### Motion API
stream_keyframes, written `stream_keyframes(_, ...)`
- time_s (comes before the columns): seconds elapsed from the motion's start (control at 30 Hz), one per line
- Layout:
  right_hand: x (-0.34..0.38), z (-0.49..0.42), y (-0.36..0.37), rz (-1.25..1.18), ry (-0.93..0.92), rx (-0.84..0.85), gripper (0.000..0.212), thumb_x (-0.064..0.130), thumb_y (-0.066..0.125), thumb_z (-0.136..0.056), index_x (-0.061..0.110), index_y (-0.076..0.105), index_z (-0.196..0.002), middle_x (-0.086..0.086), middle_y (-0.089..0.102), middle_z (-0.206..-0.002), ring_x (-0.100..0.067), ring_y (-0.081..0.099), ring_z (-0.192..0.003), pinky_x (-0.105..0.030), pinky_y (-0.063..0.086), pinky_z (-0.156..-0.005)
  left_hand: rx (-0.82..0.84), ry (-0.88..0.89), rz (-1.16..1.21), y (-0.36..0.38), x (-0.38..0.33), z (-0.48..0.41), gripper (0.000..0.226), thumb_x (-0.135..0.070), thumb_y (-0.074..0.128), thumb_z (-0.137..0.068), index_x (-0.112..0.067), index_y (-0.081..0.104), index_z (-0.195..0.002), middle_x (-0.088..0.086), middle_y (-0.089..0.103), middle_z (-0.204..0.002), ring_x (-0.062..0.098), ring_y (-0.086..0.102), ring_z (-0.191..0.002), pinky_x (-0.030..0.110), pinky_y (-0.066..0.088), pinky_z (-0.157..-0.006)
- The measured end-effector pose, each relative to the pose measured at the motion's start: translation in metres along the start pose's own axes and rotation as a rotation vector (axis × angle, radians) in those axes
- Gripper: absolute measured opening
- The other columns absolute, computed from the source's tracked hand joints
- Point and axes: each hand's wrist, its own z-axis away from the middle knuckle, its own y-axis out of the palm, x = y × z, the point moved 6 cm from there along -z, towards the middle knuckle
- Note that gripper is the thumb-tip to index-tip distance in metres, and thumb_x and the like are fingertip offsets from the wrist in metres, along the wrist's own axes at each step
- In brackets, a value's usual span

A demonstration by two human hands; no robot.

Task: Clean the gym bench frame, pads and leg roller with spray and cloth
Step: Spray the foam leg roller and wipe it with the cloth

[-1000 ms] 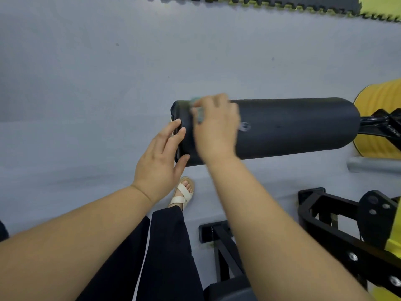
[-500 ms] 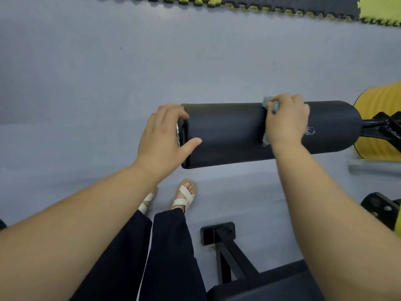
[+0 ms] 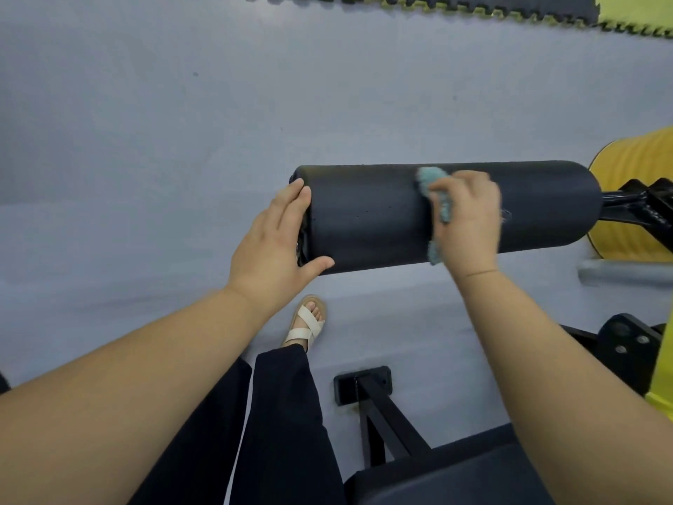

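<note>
The black foam leg roller point(image 3: 368, 220) lay level across the middle of the frame, held on a black frame arm point(image 3: 633, 207) at the right edge. The left hand point(image 3: 273, 246) braced its left end, grip apart, with fingers flat over the end face and the thumb spread under the foam. Right of centre, the right hand point(image 3: 469, 220) pressed a teal cloth point(image 3: 433, 180) onto the roller's top, its grip curled round the bunched fabric. A sandalled foot point(image 3: 306, 324) stood on the grey floor point(image 3: 145, 140) below.
</note>
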Motion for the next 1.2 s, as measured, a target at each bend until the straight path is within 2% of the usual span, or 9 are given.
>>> stream_keyframes(0.13, -0.043, 0.007, -0.011, 0.028, 0.509, -0.075, 0.021, 0.014, 0.053, -0.092, 0.005, 0.064, -0.107, -0.018, 0.052, -0.117, -0.038, 0.047, -0.101, -0.027, 0.032, -0.085, -0.055, 0.089, 0.031, 0.001, 0.002, 0.006, 0.079, -0.050, 0.059, -0.080, -0.013, 0.032, -0.144, 0.000, 0.026, -0.153, 0.026, 0.041, -0.131, 0.039, 0.043, -0.099)
stream_keyframes(0.2, -0.014, 0.004, -0.001, 0.054, 0.557, -0.095, 0.021, 0.016, 0.055, -0.091, 0.005, 0.064, -0.107, -0.018, 0.054, -0.116, -0.038, 0.048, -0.098, -0.035, 0.036, -0.083, -0.072, 0.086, 0.037, 0.001, 0.004, 0.006, 0.072, -0.049, 0.049, -0.083, -0.011, 0.036, -0.142, 0.002, 0.029, -0.152, 0.026, 0.043, -0.130, 0.039, 0.044, -0.098)
stream_keyframes(0.3, 0.069, -0.005, 0.020, 0.028, 0.288, -0.076, 0.015, 0.018, 0.061, -0.082, 0.013, 0.068, -0.095, -0.016, 0.060, -0.097, -0.039, 0.053, -0.080, -0.042, 0.037, -0.066, -0.104, 0.108, 0.038, 0.003, 0.004, 0.005, 0.069, -0.046, 0.047, -0.082, -0.007, 0.041, -0.139, 0.008, 0.036, -0.148, 0.030, 0.051, -0.122, 0.039, 0.046, -0.093)
stream_keyframes(0.4, 0.140, 0.000, 0.037, -0.094, 0.054, 0.003, 0.039, 0.018, 0.065, -0.075, 0.015, 0.065, -0.114, -0.011, 0.062, -0.092, -0.031, 0.052, -0.073, -0.038, 0.036, -0.063, -0.106, 0.132, 0.040, 0.006, 0.003, 0.006, 0.068, -0.043, 0.046, -0.077, -0.002, 0.047, -0.131, 0.014, 0.041, -0.143, 0.034, 0.056, -0.116, 0.037, 0.049, -0.084)
stream_keyframes(0.57, 0.104, -0.009, 0.029, -0.111, -0.172, 0.116, 0.025, 0.011, 0.066, -0.074, 0.011, 0.069, -0.099, -0.015, 0.062, -0.090, -0.037, 0.055, -0.072, -0.040, 0.049, -0.064, -0.119, 0.157, 0.008, 0.013, 0.009, 0.012, 0.064, -0.045, 0.047, -0.081, -0.017, 0.033, -0.137, 0.004, 0.035, -0.148, 0.025, 0.050, -0.121, 0.031, 0.049, -0.086)
stream_keyframes(0.73, -0.008, -0.022, 0.000, 0.087, 0.328, 0.081, 0.026, 0.020, 0.051, -0.093, 0.016, 0.063, -0.117, -0.016, 0.053, -0.118, -0.038, 0.048, -0.101, -0.035, 0.035, -0.086, -0.140, 0.166, -0.011, 0.013, 0.011, 0.013, 0.063, -0.045, 0.046, -0.082, -0.016, 0.034, -0.137, 0.002, 0.032, -0.147, 0.016, 0.043, -0.119, 0.028, 0.049, -0.083)
stream_keyframes(0.83, 0.007, -0.023, 0.003, 0.165, 0.481, 0.092, 0.029, 0.023, 0.047, -0.096, 0.022, 0.059, -0.122, -0.012, 0.049, -0.125, -0.035, 0.046, -0.106, -0.035, 0.034, -0.088, -0.157, 0.163, -0.007, 0.017, 0.011, 0.014, 0.062, -0.043, 0.047, -0.083, -0.016, 0.033, -0.137, 0.004, 0.033, -0.146, 0.017, 0.041, -0.122, 0.027, 0.045, -0.089)
stream_keyframes(1.07, 0.153, -0.017, 0.047, -0.123, -0.090, 0.197, 0.031, 0.011, 0.070, -0.075, 0.017, 0.068, -0.106, -0.009, 0.059, -0.102, -0.032, 0.052, -0.083, -0.036, 0.040, -0.071, -0.115, 0.110, 0.017, 0.025, 0.012, 0.024, 0.059, -0.035, 0.044, -0.085, -0.016, 0.029, -0.139, 0.009, 0.034, -0.149, 0.026, 0.041, -0.131, 0.027, 0.031, -0.105)
stream_keyframes(1.2, 0.105, -0.015, 0.033, -0.147, -0.214, 0.144, 0.025, 0.007, 0.069, -0.072, 0.012, 0.071, -0.097, -0.014, 0.063, -0.091, -0.035, 0.056, -0.071, -0.036, 0.048, -0.066, -0.106, 0.160, 0.002, 0.017, 0.009, 0.030, 0.053, -0.030, 0.043, -0.088, -0.011, 0.038, -0.137, 0.005, 0.034, -0.149, 0.024, 0.043, -0.127, 0.023, 0.028, -0.105)
